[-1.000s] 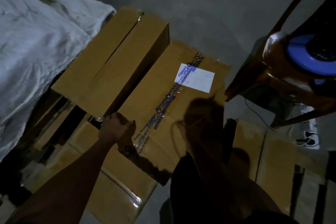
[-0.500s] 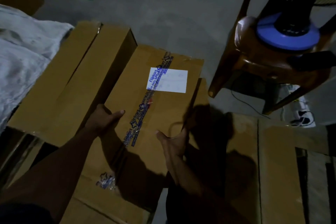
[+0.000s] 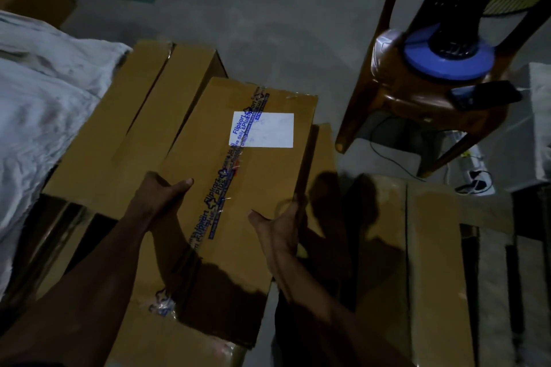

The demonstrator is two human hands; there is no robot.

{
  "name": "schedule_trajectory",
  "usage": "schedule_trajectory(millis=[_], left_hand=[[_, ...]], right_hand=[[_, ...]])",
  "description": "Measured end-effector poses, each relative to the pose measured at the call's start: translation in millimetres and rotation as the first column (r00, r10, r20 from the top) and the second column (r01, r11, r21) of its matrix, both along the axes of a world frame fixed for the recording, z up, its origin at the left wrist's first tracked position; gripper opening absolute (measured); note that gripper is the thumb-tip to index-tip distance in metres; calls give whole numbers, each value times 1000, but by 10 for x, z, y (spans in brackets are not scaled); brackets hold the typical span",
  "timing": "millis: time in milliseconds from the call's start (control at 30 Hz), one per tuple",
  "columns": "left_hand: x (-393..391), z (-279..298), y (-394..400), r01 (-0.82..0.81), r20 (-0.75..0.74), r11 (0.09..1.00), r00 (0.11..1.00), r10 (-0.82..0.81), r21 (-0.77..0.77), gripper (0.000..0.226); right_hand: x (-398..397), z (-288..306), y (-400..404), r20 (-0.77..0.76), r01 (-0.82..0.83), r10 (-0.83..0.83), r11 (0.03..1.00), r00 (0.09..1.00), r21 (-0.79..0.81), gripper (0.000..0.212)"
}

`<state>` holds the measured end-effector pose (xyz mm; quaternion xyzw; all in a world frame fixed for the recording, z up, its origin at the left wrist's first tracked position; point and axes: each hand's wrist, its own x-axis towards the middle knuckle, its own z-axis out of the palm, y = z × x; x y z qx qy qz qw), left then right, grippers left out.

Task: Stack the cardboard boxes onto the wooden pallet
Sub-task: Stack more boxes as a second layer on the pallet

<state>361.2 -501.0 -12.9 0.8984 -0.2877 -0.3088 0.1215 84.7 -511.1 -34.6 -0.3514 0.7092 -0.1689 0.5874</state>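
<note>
A taped cardboard box (image 3: 238,188) with a white label and blue printed tape fills the middle of the view. My left hand (image 3: 161,197) grips its left edge, thumb lying on top. My right hand (image 3: 280,226) grips its right edge, thumb on top and fingers hidden over the side. A second plain box (image 3: 134,116) lies just left of it, and another taped box (image 3: 179,343) sits underneath at the near edge. More boxes (image 3: 423,247) lie flat at the right, on the slats of the wooden pallet (image 3: 495,283).
A white cloth (image 3: 41,116) covers a heap at the left. A brown plastic chair (image 3: 423,92) carrying a fan with a blue base (image 3: 447,53) stands at the upper right, cables and a power strip (image 3: 477,176) beneath it. Bare grey floor (image 3: 268,9) lies beyond the boxes.
My right hand has come onto the labelled box's right edge and my left hand has moved up its left edge. The box now sits nearer to me and further right.
</note>
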Motion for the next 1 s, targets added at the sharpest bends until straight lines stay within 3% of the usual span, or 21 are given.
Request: schedule_trajectory(millis=[67,233,400,500,667,1000], left_hand=[[-75,260,300,-25,-1,1000,1000,25,-1,135],[-543,1074,1338,-120,17,990,992,122,-69,124],[-1042,1663,2720,-120,69,985,989,130,-125,129],[-1457,2022,3605,-194,92,965,973,212,-177,113],[-2400,2749,4764,-318,181,899,906,382,-302,69],[-2969,3379,6144,-474,231,798,785,574,-372,63]], right_hand=[[-123,344,276,59,-12,13,1000,998,-11,120],[-517,1260,1059,13,-148,151,982,988,-120,129],[-1110,1949,1886,-21,-350,355,907,935,-236,117],[-1334,2332,2432,-30,-449,461,843,887,-297,120],[-1630,2714,3210,-5,-563,600,748,800,-352,118],[-1556,3279,4059,3,-734,799,554,601,-393,109]])
